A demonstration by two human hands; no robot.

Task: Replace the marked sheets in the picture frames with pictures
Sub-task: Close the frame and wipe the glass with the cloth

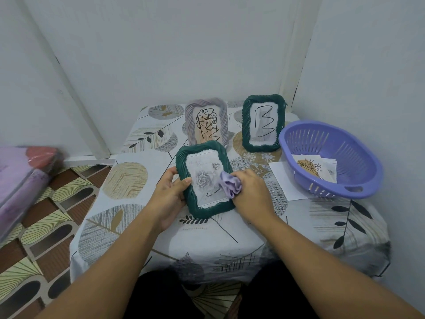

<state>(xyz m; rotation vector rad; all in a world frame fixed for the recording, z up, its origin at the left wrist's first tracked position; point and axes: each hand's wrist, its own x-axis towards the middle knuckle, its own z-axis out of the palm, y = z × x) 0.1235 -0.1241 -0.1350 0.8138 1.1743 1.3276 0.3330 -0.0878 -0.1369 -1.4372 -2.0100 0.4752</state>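
Two hands are working on the nearest picture frame, a dark green one [204, 180] lying tilted on the cloth-covered worktop [138, 226]. The left hand [171, 194] is gripping the frame's left edge, thumb curled over the rim and fingers wrapping behind it. The right hand [250, 192] is clutching a bunched lilac cloth [230, 184] and pressing it against the frame's glass, over a grey rose picture [202, 178]; a short black pen stroke is showing on the glass just below the cloth.

Behind this frame, a pale lilac frame [207, 122] is standing upright, holding a sheet covered in a black scribble. Right of the lilac frame, and farther back than the held one, a second dark green frame [263, 123] is standing upright with a sheet marked with black strokes like "13".

Right of the held frame, a purple slotted basket [331, 157] is sitting on a white sheet [282, 178], with pictures [315, 168] lying inside it.
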